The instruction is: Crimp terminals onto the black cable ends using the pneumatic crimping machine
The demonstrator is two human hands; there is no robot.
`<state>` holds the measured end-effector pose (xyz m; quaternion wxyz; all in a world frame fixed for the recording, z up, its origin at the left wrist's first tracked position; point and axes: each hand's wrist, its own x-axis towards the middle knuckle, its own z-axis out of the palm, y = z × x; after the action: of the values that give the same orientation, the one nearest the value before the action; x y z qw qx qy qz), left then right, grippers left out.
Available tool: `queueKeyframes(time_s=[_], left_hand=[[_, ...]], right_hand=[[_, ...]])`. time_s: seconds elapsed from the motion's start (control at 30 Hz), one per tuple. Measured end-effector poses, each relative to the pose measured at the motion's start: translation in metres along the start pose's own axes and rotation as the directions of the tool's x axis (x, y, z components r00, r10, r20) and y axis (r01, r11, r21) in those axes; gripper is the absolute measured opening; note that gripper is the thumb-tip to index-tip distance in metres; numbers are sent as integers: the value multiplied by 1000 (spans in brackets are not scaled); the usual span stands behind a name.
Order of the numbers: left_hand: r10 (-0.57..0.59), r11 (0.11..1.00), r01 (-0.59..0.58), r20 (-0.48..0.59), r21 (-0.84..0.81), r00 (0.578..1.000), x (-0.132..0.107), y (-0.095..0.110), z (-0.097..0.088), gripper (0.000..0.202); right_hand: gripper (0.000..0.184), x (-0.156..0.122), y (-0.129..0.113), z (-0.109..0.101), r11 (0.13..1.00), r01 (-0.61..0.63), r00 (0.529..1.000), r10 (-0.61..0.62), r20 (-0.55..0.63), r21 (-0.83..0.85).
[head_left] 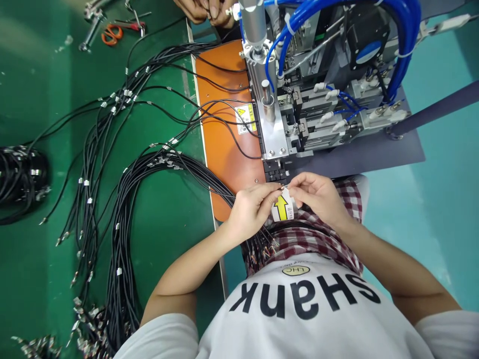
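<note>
My left hand [251, 205] and my right hand [317, 195] meet just in front of the black jaw block [277, 172] of a pneumatic press machine [299, 99]. Both hands pinch the tip of a thin black cable [283, 187] between thumb and fingers. A bundle of black cables [160, 164] with metal ferrules runs from under my left hand across the green mat. A white label with a yellow arrow [282, 208] lies under my hands on a checked cloth [322, 239].
An orange plate [220, 124] lies left of the machine. Loose cables spread over the green mat [56, 199]; a coil [20, 174] sits at the left edge. Orange-handled scissors [112, 34] and metal tools lie at the back. Another person's hands [205, 11] work at the top.
</note>
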<state>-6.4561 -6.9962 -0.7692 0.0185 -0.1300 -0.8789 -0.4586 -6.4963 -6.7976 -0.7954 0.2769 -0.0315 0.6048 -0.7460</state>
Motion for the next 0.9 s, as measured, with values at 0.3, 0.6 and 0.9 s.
queueKeyframes(time_s=[0.3,0.6,0.9], left_hand=[[-16,1000,16,-34,-22,999,0,0,4,14],[-36,997,35,-21,-73,999,-3,-5,5,17],[-129,939,122,2,-320,992,1,-4,11,28]], right_hand=[[18,3,-3,-7,996,86,996,-85,-27,11],[15,9,9,-7,995,90,996,-89,29,-40],[9,2,16,2,914,290,951,-308,-23,-284]])
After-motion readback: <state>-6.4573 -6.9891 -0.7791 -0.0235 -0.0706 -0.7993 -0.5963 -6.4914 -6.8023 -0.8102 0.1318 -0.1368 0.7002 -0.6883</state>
